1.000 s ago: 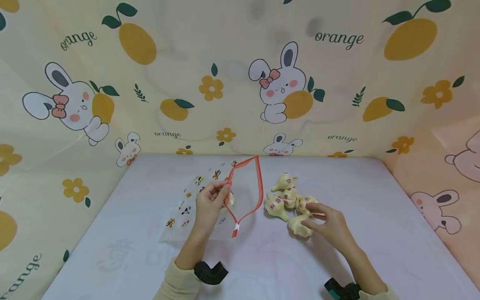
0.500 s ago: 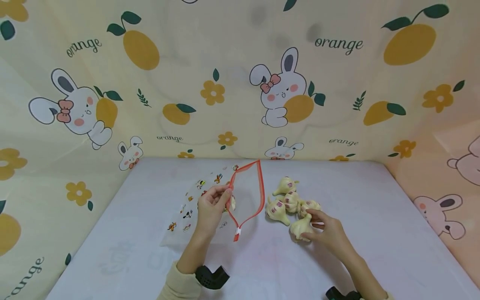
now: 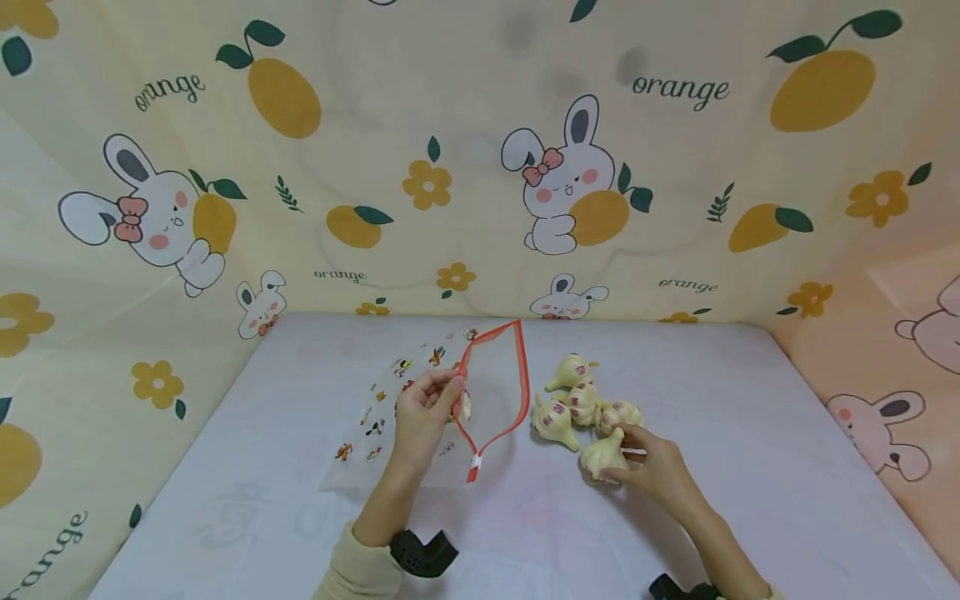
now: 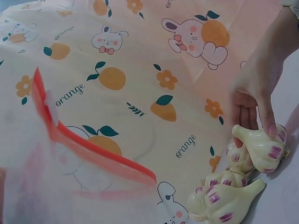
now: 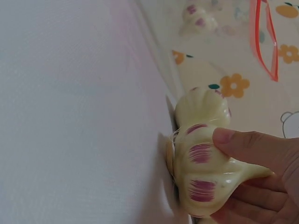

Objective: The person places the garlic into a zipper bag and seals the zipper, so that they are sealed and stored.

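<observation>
My left hand [image 3: 422, 421] pinches one lip of a clear zip bag [image 3: 352, 446] printed with small cartoon figures. Its red zipper edge [image 3: 523, 375] gapes in a diamond toward the right, with the white slider at the near end. Through the film, a garlic bulb [image 5: 200, 21] shows in the right wrist view. My right hand [image 3: 663, 475] grips the nearest garlic bulb [image 3: 602, 458], thumb on one side and fingers on the other; this bulb is pale with purple streaks [image 5: 201, 154]. Just behind it, several more garlic bulbs [image 3: 553, 421] lie bunched together.
A white-covered table [image 3: 750, 400] lies under everything. Behind it and at both sides hangs a cloth [image 3: 465, 108] printed with rabbits and oranges. A black wrist camera [image 3: 423, 554] sits on the left wrist, another [image 3: 678, 588] on the right.
My right hand has closed from hovering by the nearest garlic bulb to gripping it. The left hand keeps hold of the bag, and the head view has shifted slightly.
</observation>
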`<state>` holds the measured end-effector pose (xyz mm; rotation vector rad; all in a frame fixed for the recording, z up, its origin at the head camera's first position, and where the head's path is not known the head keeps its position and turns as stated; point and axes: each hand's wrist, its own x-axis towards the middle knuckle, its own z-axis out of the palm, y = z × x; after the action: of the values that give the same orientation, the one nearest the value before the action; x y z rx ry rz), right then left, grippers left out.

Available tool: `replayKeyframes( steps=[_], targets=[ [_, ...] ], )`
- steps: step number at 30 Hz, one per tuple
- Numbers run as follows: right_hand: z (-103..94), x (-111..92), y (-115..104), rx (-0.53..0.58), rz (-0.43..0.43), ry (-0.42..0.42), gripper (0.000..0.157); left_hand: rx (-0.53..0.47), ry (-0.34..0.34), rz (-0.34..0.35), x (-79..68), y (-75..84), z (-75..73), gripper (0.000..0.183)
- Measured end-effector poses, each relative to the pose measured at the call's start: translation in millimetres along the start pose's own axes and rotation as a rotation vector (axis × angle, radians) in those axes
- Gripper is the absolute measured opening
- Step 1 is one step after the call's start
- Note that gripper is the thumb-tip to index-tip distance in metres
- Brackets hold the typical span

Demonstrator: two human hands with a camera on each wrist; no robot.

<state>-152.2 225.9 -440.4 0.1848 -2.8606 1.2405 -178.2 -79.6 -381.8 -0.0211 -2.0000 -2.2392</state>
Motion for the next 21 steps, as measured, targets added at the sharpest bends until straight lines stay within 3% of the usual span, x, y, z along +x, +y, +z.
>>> replayKeyframes(
  steps=[13,21],
  targets=[
    [1.2,-2.0,4.4,0.015,0.059,-0.057,0.072,-0.005,-0.004,0.002,-1.4,3.6,0.5,0.023],
    [1.3,-3.3,4.5,0.011,0.048,-0.073,0.074,-0.003,-0.009,-0.008,-2.2,4.3,0.5,0.023]
  ],
)
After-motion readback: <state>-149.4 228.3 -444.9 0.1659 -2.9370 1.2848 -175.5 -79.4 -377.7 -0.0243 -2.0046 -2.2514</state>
